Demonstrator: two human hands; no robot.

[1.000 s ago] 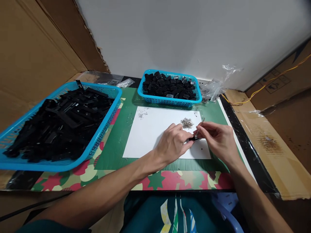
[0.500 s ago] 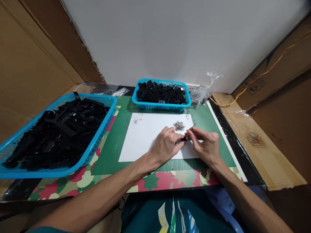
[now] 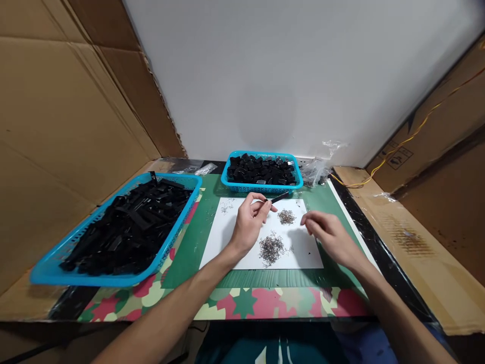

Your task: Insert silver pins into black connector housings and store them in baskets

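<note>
My left hand (image 3: 250,220) pinches a narrow black plastic part (image 3: 280,197) between thumb and fingers, above the far side of a white sheet (image 3: 227,247). My right hand (image 3: 329,235) is apart from it, over the sheet's right edge, with its fingers curled and the tips close together. Whatever may be between those fingertips is too small to make out. Between and below the hands lie a small pile of brassy metal bits (image 3: 287,217) and a larger, darker pile of thin metal pieces (image 3: 271,248).
A large blue basket (image 3: 172,242) of long black parts stands at left. A smaller blue basket (image 3: 261,188) of black pieces is at the back, beside clear plastic bags (image 3: 314,172). A few loose thin metal pieces (image 3: 227,208) lie at the sheet's far left. Cardboard walls (image 3: 76,101) flank the table.
My hands have moved apart, the left one raised away with the black part, the right one drawn back to the right. The darker pile is now uncovered. The view has tilted upward.
</note>
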